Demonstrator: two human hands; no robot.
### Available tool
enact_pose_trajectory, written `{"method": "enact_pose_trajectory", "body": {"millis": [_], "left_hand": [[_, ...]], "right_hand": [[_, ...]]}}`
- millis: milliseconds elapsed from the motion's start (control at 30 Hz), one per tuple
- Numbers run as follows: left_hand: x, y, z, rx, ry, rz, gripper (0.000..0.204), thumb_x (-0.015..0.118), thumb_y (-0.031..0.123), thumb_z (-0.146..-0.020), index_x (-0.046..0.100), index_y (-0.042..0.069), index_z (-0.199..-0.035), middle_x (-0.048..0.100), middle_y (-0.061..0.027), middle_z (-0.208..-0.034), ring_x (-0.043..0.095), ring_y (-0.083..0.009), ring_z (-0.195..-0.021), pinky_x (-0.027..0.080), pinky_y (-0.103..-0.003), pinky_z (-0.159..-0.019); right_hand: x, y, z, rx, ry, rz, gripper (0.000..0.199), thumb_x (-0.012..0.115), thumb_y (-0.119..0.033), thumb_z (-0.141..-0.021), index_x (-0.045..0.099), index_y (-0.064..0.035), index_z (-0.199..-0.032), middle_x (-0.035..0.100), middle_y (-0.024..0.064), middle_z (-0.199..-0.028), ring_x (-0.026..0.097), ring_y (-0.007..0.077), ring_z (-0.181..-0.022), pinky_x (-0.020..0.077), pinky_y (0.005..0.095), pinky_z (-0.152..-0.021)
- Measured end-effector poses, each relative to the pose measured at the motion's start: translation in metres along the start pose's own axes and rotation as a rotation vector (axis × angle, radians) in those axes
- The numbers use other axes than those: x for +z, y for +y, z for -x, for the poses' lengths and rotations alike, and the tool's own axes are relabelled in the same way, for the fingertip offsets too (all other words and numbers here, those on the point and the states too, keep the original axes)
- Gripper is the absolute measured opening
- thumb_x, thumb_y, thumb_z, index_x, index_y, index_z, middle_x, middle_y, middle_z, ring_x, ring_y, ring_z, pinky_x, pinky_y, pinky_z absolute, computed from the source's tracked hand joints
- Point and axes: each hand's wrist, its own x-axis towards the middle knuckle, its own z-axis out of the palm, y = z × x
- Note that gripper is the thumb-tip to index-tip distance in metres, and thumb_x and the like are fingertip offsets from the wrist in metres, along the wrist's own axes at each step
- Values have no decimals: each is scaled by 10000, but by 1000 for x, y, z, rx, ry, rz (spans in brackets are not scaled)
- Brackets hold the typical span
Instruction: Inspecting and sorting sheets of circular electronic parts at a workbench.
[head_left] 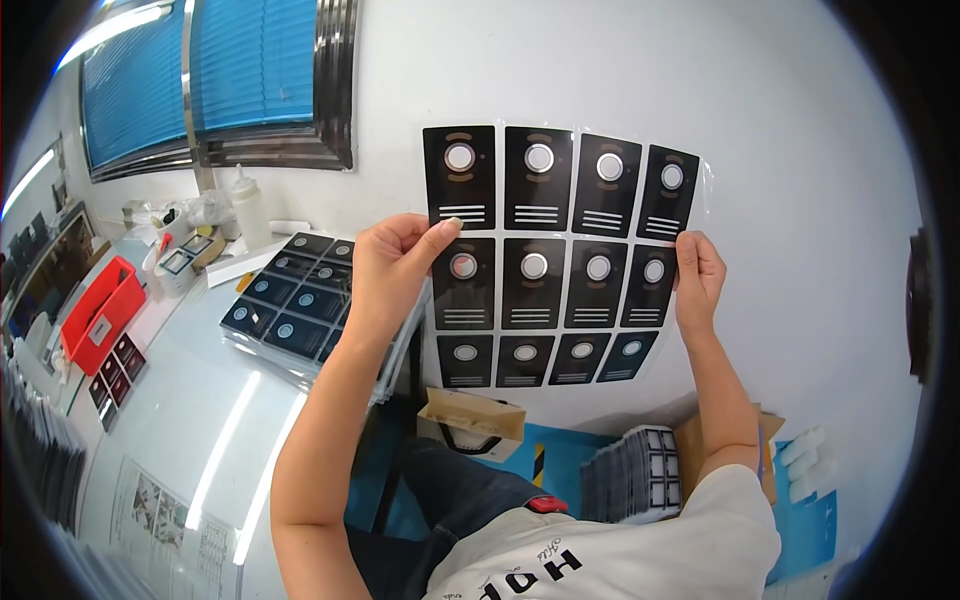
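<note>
A clear plastic sheet printed with rows of black panels [530, 282] is held up in front of me against the white wall. Every panel carries a round pale window and several short white lines. My left hand [392, 262] pinches the sheet's left edge, its thumb lying over the front. On the opposite edge, my right hand [700, 275] grips with the fingers curled. The sheet hangs nearly upright, its lower part bending slightly. To the left, a stack of similar black-panel sheets [290, 290] lies on the glass-topped table [190, 400].
A red bin [103, 310] stands on the table's left, beside a small dark panel strip [118, 375]. A white squeeze bottle [248, 205] is near the window. Below are an open carton [470, 415] and a stack of framed sheets [630, 475].
</note>
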Motion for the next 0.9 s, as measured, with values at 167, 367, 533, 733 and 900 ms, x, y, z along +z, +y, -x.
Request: {"method": "enact_pose_trajectory", "body": {"millis": [167, 367, 533, 733, 900], "left_hand": [[-1, 2, 1, 5, -6, -15, 228, 695, 200, -843, 667, -22, -795, 591, 35, -626, 436, 1, -544, 324, -166, -480], [-2, 5, 0, 6, 1, -38, 227, 694, 203, -844, 668, -17, -790, 589, 35, -619, 433, 1, -544, 324, -168, -480], [-4, 4, -1, 31, 5, -52, 224, 693, 196, -844, 666, -19, -789, 582, 38, -610, 426, 1, -539, 317, -171, -472], [-2, 6, 2, 28, 7, -23, 216, 693, 187, -843, 666, -20, -789, 579, 41, -613, 424, 4, -542, 310, -170, -471], [0, 16, 3, 38, 6, -35, 213, 693, 183, -844, 664, -22, -791, 584, 40, -621, 424, 8, -549, 308, -166, -476]], "right_hand": [[-1, 3, 0, 22, -13, -19, 317, 483, -285, -976, 545, -70, -752, 424, -84, -624, 319, -7, -516, 242, 170, -443], [1, 2, 0, 18, -4, -26, 308, 484, -278, -976, 553, -67, -763, 423, -85, -624, 319, -8, -510, 243, 169, -439], [2, 2, 0, -3, 13, -14, 304, 486, -279, -975, 554, -69, -766, 419, -85, -621, 312, -9, -506, 237, 169, -433], [1, 1, 3, 13, 17, -31, 313, 485, -294, -974, 547, -77, -758, 411, -88, -617, 303, -11, -505, 228, 167, -432], [1, -2, 0, 2, 24, -31, 312, 487, -297, -973, 550, -79, -759, 413, -91, -619, 299, -12, -508, 223, 166, -433]]}}
